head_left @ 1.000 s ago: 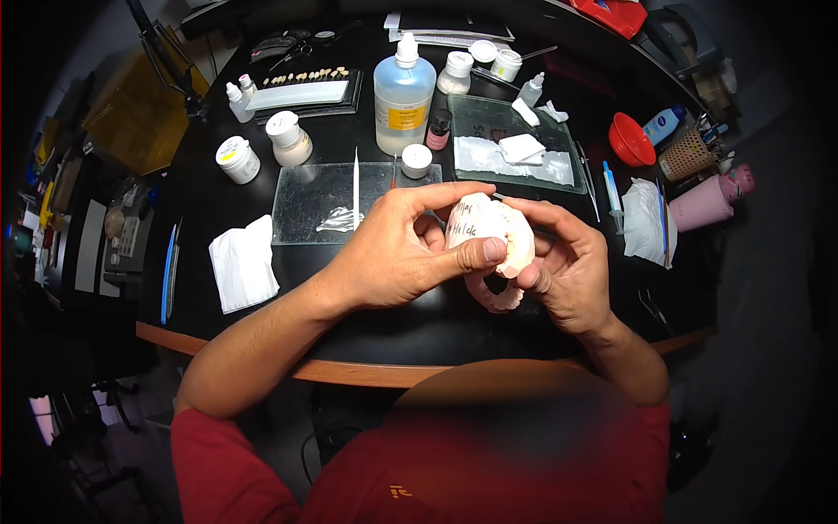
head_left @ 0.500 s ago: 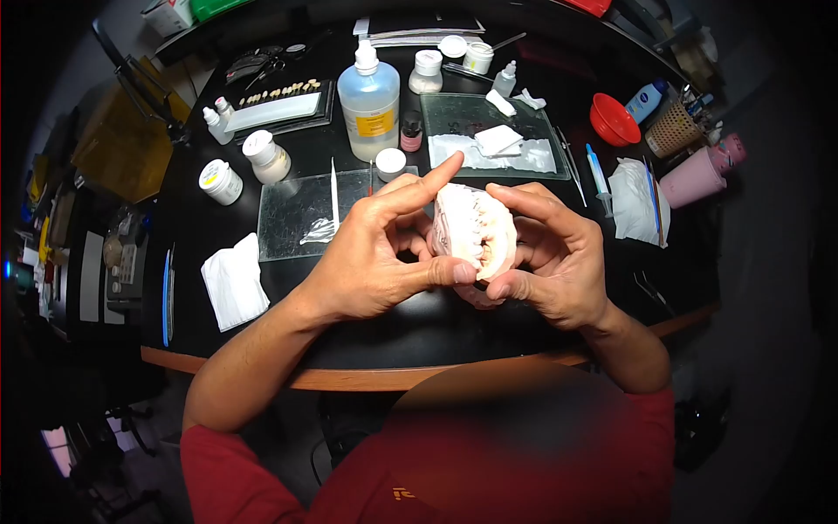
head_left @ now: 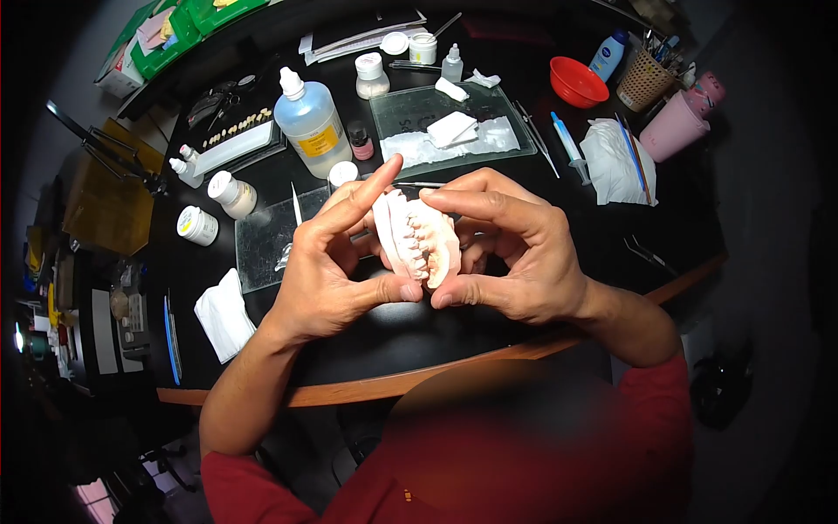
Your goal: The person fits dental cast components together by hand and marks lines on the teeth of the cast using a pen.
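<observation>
My left hand (head_left: 327, 266) and my right hand (head_left: 528, 253) hold a pale pink plaster dental cast (head_left: 443, 237) between them, above the front part of the black table. It shows two arches set side by side, teeth facing each other. Fingers of the left hand close on the left arch (head_left: 391, 234), while its index finger points up past the cast. My right thumb and index finger pinch the right arch at its lower and upper ends. Both thumbs almost meet below. Other fingers are partly hidden behind the cast.
Behind the hands lie a glass slab (head_left: 515, 162) with white paper and a second slab (head_left: 262, 253). A large liquid bottle (head_left: 314, 131), small jars (head_left: 233, 194), a syringe (head_left: 567, 144), a red bowl (head_left: 578, 83) and tissue (head_left: 225, 316) stand or lie around.
The camera view has turned, so the table's contents appear shifted and tilted. Both hands and the cast sit further left in view. The cast's teeth face the camera more openly.
</observation>
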`<state>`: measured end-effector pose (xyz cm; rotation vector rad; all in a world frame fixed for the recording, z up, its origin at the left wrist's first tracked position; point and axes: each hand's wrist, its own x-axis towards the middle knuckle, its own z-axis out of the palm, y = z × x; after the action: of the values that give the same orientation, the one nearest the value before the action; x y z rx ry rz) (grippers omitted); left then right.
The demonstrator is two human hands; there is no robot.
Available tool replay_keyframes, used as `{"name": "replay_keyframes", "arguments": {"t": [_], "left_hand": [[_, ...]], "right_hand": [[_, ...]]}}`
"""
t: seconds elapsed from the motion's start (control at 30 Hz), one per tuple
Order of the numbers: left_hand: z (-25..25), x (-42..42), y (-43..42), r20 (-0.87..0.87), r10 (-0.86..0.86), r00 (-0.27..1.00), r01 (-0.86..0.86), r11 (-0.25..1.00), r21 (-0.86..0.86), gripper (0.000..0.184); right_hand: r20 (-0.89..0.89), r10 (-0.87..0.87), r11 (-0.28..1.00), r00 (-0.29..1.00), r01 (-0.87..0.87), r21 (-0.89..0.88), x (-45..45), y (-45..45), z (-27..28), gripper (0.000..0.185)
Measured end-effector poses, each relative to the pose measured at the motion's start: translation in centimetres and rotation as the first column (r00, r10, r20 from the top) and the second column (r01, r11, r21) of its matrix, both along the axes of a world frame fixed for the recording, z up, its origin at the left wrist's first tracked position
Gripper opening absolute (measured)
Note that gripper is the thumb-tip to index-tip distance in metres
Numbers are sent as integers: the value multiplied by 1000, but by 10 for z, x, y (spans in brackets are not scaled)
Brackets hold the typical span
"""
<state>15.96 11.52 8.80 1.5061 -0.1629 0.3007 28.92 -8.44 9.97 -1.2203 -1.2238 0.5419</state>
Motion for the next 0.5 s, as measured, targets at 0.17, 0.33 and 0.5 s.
{"name": "replay_keyframes", "arguments": {"t": [0.17,0.33,0.5], "left_hand": [[-1,0,1,-4,2,1000,-2,1000,15,102],[-3,0,2,10,2,1000,-3,999,44,100],[-3,0,1,20,21,1000,-22,998,65,100]], "right_hand": [[10,-28,1000,1000,28,14,0,1,-3,69],[12,-38,999,999,38,10,0,2,-2,68],[14,-43,999,999,42,9,0,2,-2,68]]}}
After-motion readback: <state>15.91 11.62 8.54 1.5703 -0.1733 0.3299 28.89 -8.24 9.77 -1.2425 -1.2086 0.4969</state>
